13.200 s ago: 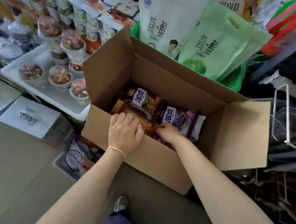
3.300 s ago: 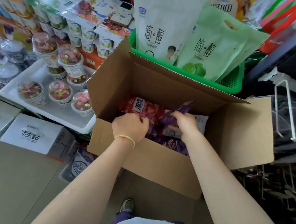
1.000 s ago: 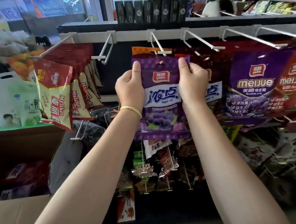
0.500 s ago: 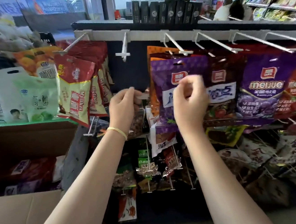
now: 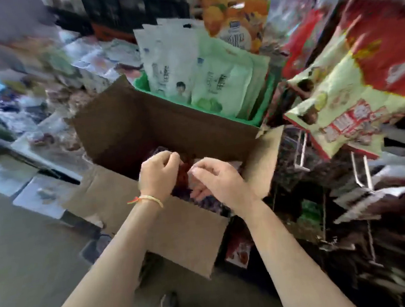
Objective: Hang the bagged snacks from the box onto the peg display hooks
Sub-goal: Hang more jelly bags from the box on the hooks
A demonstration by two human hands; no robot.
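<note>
Box (image 5: 169,129): open cardboard, flaps folded outward so the contents can be reached from above; set at frame centre.

Bags (image 5: 185,173): dark red and purple packs, seen blurred between the hands inside the box; the remaining stock is judged to lie here.

Left hand (image 5: 158,176): held over the box opening, fingers loosely curled; no bag is plainly gripped, though the blur prevents certainty.

Right hand (image 5: 217,180): at 3 o'clock of the left hand, fingers relaxed and slightly bent, apparently poised to take a bag; contact cannot be told.

Hooks (image 5: 301,153): white wire pegs, at 3 o'clock of the box, kept near for hanging.

Hung snacks (image 5: 355,104): red and yellow packs, at 2 o'clock.

Basket (image 5: 250,120): green, at 12 o'clock behind the box, holding pale pouches upright.
</note>
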